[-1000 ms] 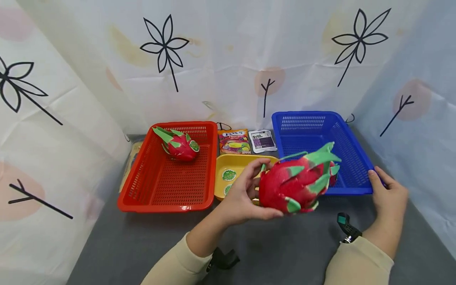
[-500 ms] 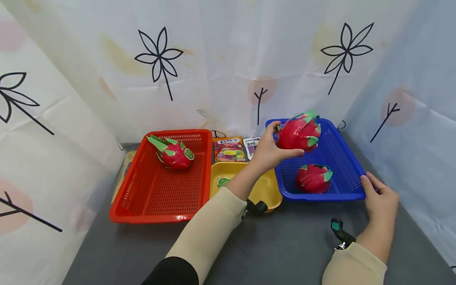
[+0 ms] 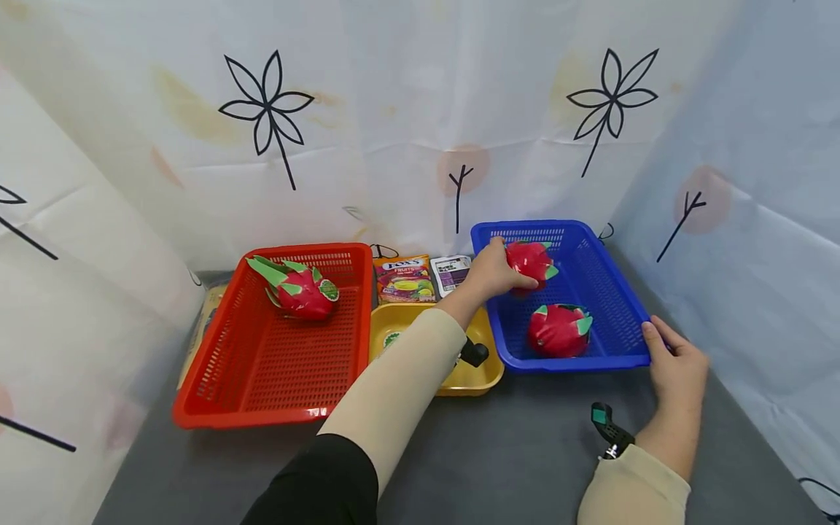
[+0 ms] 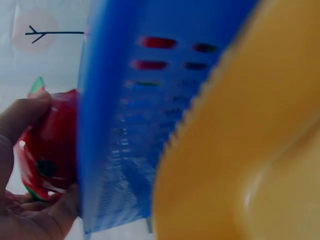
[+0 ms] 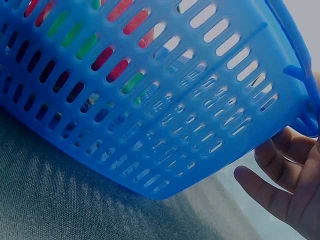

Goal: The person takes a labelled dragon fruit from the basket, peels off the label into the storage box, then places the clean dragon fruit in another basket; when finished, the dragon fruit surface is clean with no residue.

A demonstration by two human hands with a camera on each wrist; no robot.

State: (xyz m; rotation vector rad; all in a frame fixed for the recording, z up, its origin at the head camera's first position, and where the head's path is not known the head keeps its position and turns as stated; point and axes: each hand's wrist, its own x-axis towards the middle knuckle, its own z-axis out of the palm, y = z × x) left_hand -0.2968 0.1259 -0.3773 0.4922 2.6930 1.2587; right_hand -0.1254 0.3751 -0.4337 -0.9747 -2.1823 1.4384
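In the head view my left hand (image 3: 494, 275) reaches into the back left of the blue basket (image 3: 613, 310) and holds a red dragon fruit (image 3: 529, 262) with green leaf tips. Thumb and fingers grip that dragon fruit (image 4: 57, 142) from either side in the left wrist view, where the basket's wall hides part of it. Another dragon fruit (image 3: 559, 332) lies near the front of the same basket. My right hand (image 3: 679, 368) grips the blue basket's front right corner by the rim. Its fingers are partly behind that corner in the right wrist view.
A red basket (image 3: 275, 420) on the left holds one dragon fruit (image 3: 302, 292). Between the baskets sits a yellow tray (image 3: 482, 375), below a candy packet (image 3: 405, 279) and a white pouch (image 3: 450, 273). A flat packet (image 3: 203, 328) shows beside the red basket.
My left hand has carried its dragon fruit from in front of the blue basket to the back, then lowered it inside. My right hand keeps its hold on the basket corner.
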